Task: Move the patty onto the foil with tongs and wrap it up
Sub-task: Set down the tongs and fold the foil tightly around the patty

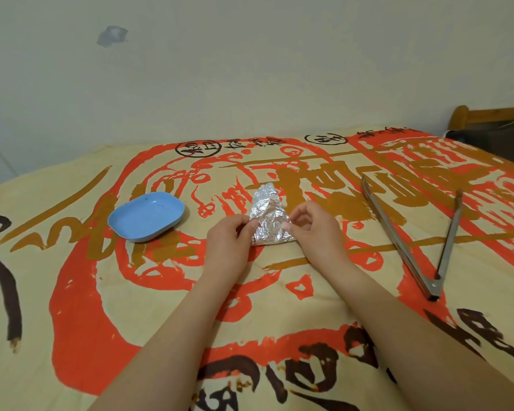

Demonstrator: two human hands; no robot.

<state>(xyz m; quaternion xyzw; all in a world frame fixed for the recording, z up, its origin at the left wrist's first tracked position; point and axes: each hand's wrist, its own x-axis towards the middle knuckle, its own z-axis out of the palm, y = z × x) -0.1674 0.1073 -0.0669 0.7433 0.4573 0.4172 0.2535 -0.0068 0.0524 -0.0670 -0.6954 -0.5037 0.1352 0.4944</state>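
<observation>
A crumpled silver foil packet lies folded into a rough triangle in the middle of the patterned cloth. The patty is hidden; nothing of it shows outside the foil. My left hand pinches the packet's lower left edge with thumb and fingers. My right hand pinches its lower right corner. The metal tongs lie open in a V on the cloth to the right, apart from both hands.
A light blue dish sits left of the foil with only small specks in it. The surface is covered by a yellow cloth with red and brown print. A pale wall rises behind. A wooden frame shows at the far right.
</observation>
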